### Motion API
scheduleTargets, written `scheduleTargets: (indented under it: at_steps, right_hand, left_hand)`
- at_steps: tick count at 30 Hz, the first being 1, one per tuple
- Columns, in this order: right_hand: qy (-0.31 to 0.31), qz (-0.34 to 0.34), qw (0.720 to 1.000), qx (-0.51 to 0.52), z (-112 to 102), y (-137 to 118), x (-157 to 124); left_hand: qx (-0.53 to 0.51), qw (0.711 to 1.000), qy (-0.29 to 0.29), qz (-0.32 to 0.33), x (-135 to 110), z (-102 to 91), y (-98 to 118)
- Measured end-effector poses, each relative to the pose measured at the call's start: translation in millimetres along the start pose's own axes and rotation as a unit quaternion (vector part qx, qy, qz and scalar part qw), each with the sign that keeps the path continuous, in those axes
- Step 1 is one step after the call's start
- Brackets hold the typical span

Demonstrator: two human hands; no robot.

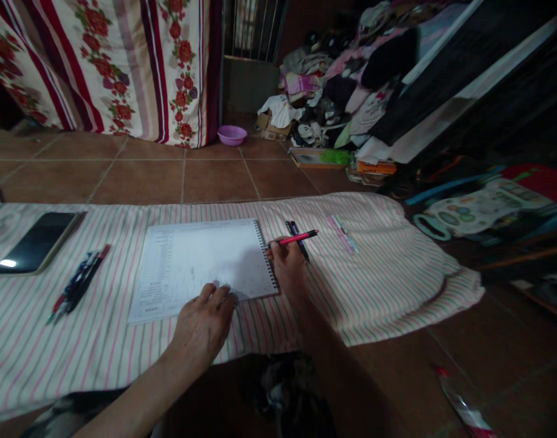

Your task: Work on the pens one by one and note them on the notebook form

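A spiral notebook (200, 264) lies open on a pink-striped cloth (379, 274) spread over the tile floor. My left hand (200, 322) rests flat on the notebook's near edge, fingers stretched out. My right hand (285, 261) sits at the spiral binding, closed round a pink pen (297, 238) that points right and away. Two dark pens (297, 234) lie on the cloth just behind that hand.
A black phone (36, 242) and a bunch of pens (78, 283) lie at the cloth's left. A pale pen (343, 234) lies to the right. Behind are a floral curtain (123, 67), a purple bowl (231, 134), piled clothes (342, 79) and toys (479, 210).
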State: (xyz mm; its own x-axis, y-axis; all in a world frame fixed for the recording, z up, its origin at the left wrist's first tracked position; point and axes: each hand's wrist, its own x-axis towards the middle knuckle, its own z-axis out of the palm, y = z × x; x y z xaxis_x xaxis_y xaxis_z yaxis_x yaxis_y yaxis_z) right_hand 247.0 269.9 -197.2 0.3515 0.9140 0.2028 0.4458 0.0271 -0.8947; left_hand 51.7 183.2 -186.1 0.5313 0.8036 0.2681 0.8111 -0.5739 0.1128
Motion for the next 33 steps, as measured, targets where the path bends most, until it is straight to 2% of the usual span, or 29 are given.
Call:
scheduleTargets:
  at_steps: [6,9,11,15,20,23,27,33]
  right_hand:
    - [0.052,-0.042,0.992,-0.108,-18,12,14]
    - [0.100,-0.068,0.973,-0.197,-32,17,23]
    - [0.113,-0.062,0.959,-0.251,-42,19,27]
    - [0.076,0.002,0.943,-0.324,-60,21,31]
    - [0.100,0.073,0.933,-0.337,-75,17,30]
    - [0.081,0.100,0.921,-0.367,-78,15,29]
    - [0.052,0.111,0.912,-0.392,-77,16,28]
    - [0.038,0.109,0.921,-0.372,-75,24,30]
  left_hand:
    - [-0.001,1.000,-0.013,-0.004,1,-3.3,1]
    - [-0.003,1.000,-0.012,-0.002,2,-3.2,0]
    - [-0.002,1.000,-0.010,-0.001,1,-2.0,0]
    - [0.003,1.000,-0.008,-0.004,0,-1.1,1]
    - [0.005,1.000,-0.008,-0.001,0,-2.7,1]
    - [0.004,1.000,-0.002,0.003,-1,-2.5,1]
    - [-0.002,1.000,-0.004,0.003,-1,-2.1,0]
    - [-0.006,1.000,-0.019,-0.006,0,-4.1,1]
